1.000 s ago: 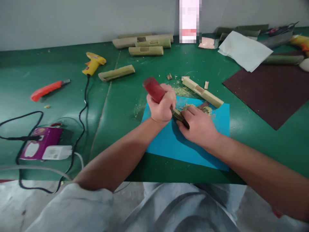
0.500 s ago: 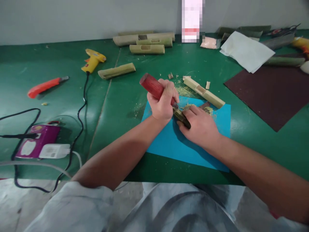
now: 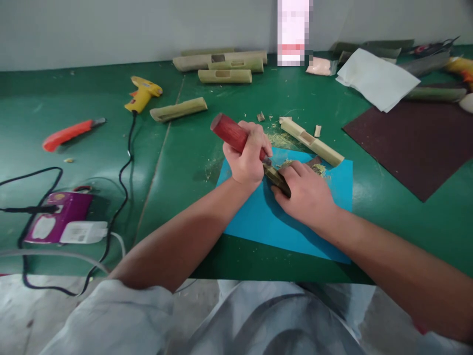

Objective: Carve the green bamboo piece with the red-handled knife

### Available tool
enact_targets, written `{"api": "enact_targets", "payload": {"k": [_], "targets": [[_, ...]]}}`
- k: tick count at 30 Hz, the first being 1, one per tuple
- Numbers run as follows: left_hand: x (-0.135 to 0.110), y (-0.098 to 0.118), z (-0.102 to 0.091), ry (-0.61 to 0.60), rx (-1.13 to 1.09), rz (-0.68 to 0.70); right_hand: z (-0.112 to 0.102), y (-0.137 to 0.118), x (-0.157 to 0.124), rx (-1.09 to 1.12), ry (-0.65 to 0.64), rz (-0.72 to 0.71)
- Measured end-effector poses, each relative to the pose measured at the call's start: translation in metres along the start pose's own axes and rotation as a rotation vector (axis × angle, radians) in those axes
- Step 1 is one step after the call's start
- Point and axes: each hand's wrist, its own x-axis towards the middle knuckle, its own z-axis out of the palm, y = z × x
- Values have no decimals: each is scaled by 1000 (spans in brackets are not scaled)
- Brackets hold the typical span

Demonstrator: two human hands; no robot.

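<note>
At the frame's centre, I have the left hand [image 3: 247, 154] wrapped round a red, cylindrical wooden tool handle [image 3: 228, 132]. Just right of it, the right hand [image 3: 307, 190] grips a narrow, dark brownish-green bamboo piece [image 3: 278, 181] over a flat, bright-blue rectangular sheet [image 3: 254, 217]. A pale yellow, notched bamboo length [image 3: 321, 148] lies above, right of centre.

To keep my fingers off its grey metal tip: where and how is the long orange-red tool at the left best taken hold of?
Probably around the middle of the long orange-red handle, coming from the near left: this is the thick part, and the narrow grey metal tip points right and away.
</note>
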Motion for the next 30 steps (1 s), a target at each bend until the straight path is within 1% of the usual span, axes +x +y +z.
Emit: {"api": "enact_targets", "payload": {"k": [4,6,13,18,21,25,30], "targets": [[-2,2,-1,-44,24,9,0,1,0,12,11,-12],[-3,3,-1,-72,60,35,0,2,1,30,20,-11],[0,0,-5,-171,95,64,1,3,1,77,47,27],[-3,0,0,-117,83,111,2,1,1,77,34,-2],[-3,0,2,-117,73,138,3,0,1,98,37,-11],[1,2,3,-127,44,49,4,-1,1,139,32,-9],[2,4,0,-108,-9,-38,3,0,2,157,28,20]]}}
